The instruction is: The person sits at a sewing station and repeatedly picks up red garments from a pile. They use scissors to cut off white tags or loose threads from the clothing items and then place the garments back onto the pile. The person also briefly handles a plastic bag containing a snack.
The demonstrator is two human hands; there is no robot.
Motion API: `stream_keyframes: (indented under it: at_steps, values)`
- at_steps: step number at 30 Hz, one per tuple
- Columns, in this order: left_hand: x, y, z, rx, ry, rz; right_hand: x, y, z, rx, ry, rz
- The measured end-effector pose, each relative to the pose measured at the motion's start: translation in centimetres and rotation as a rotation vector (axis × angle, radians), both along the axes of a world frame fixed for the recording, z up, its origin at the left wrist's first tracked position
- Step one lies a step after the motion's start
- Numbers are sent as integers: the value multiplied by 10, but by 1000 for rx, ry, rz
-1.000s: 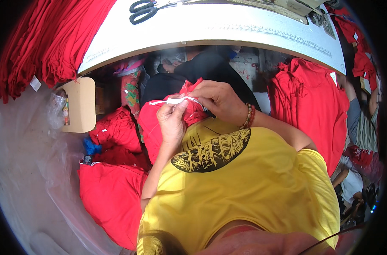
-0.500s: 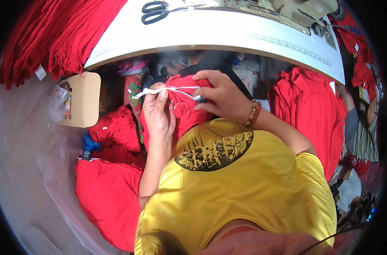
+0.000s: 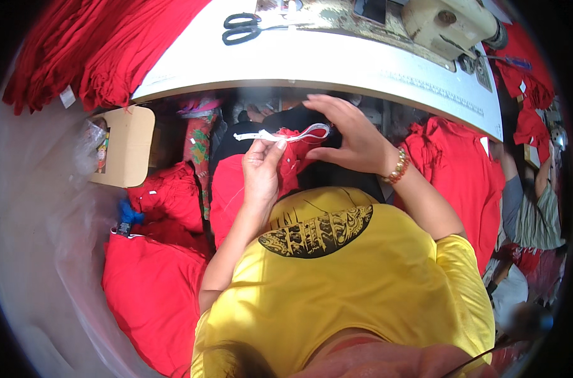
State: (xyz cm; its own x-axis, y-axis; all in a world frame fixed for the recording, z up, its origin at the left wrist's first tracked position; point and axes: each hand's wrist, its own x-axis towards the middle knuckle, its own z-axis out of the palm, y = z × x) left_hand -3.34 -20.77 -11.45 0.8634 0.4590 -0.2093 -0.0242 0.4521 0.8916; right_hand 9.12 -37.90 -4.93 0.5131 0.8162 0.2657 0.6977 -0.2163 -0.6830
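A looped white cord or tape (image 3: 316, 129) sits at the edge of a red garment (image 3: 228, 183) on my lap. Thumb and fingers of my left hand (image 3: 261, 169) pinch the white tape where it meets the red cloth. One short end sticks out left of the pinch, and the loop stands out to the right. My right hand (image 3: 352, 135), with a beaded bracelet at its wrist, is spread beside the loop. Its thumb and fingers are apart, with nothing between them.
Ahead is a white sewing table (image 3: 312, 60) with black-handled scissors (image 3: 242, 29) and a sewing machine (image 3: 450, 28). Red garments hang over its left end. A cardboard box (image 3: 132, 148) and a red cloth pile (image 3: 154, 296) lie left; more red cloth (image 3: 453, 183) lies right.
My right hand has let go of the white tape and opened, moving slightly right. The tape now forms a rounded loop. My left hand has shifted right and slightly down, still pinching it.
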Motion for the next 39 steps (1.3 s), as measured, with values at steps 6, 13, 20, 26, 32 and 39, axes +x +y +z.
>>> stream_keyframes:
  at_steps: [6, 13, 20, 26, 32, 39]
  values:
    - [-2, -4, 3, 64, 100, -85, -15, 38, -28, -55, 249, 183]
    - [-2, 6, 10, -72, 86, -94, -12, 31, -30, 13, 229, 116]
    - [3, 9, -4, -155, 46, -130, -16, 24, -42, 116, 644, -16]
    - [3, 7, 14, -652, 106, 1, -17, 21, -53, 175, 835, -84]
    - [-4, -4, 0, -135, 35, -79, -22, 21, -62, 241, 947, -114]
    - [5, -2, -4, -277, 106, -43, -26, 19, -56, 259, 930, -103]
